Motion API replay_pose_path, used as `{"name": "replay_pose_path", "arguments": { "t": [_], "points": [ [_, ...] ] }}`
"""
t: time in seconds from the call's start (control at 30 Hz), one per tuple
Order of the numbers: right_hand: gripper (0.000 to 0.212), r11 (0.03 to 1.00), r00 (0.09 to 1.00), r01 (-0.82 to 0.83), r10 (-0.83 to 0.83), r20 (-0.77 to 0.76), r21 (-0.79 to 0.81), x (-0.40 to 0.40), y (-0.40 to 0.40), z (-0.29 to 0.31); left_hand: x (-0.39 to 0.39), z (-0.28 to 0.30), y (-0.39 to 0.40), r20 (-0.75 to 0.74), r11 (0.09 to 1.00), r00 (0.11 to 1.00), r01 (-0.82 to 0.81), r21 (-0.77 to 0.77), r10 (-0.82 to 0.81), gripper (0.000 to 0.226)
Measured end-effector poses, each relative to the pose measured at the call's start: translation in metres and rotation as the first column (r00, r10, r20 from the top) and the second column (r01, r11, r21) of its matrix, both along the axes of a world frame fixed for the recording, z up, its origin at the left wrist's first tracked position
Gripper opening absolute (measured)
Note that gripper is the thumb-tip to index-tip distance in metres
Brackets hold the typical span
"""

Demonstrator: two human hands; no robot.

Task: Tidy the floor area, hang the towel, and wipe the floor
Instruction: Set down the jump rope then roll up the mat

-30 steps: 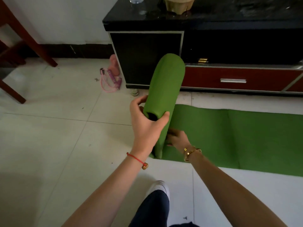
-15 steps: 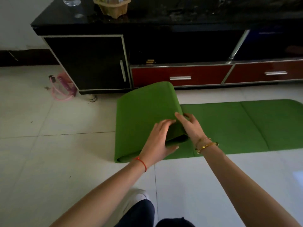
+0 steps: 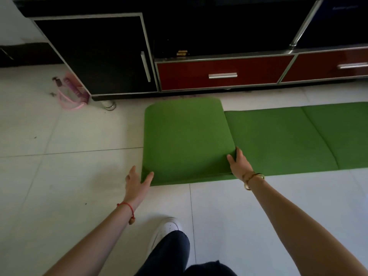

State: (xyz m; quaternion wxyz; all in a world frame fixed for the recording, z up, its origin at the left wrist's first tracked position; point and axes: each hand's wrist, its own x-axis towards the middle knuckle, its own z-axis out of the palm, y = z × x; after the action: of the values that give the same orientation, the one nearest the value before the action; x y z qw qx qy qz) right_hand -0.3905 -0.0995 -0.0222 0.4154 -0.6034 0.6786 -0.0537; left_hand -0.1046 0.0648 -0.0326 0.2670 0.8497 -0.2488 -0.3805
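A green mat (image 3: 278, 140) lies on the white tile floor in front of a low cabinet. Its left end is folded over into a flat wide fold (image 3: 185, 136). My left hand (image 3: 137, 181) grips the fold's near left corner, thumb on top. At the fold's near right corner, my right hand (image 3: 238, 164) presses with the fingers curled around the edge. No towel is in view.
A black and red cabinet (image 3: 219, 72) with drawers runs along the back. A pink skipping rope (image 3: 73, 94) lies on the floor by the cabinet's left foot. My white shoe (image 3: 165, 230) and dark trouser leg stand on the tiles below the mat.
The mat's left end was held up as a loose roll; it has come down and been flattened into a wide fold. My hands moved apart to its two near corners.
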Motion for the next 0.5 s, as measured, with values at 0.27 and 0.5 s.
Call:
{"name": "replay_pose_path", "arguments": {
  "t": [0.27,0.5],
  "points": [
    [0.065,0.978,0.992,-0.111,0.1,-0.071,-0.177,-0.001,0.002,-0.005,0.009,-0.009,-0.007,-0.423,0.98,0.89,-0.197,-0.015,0.172,0.052],
    [0.062,0.981,0.997,-0.077,0.073,-0.029,-0.178,0.005,0.015,-0.011,0.015,0.022,0.0,-0.368,0.949,0.909,-0.269,-0.163,0.195,0.032]
  ]
}}
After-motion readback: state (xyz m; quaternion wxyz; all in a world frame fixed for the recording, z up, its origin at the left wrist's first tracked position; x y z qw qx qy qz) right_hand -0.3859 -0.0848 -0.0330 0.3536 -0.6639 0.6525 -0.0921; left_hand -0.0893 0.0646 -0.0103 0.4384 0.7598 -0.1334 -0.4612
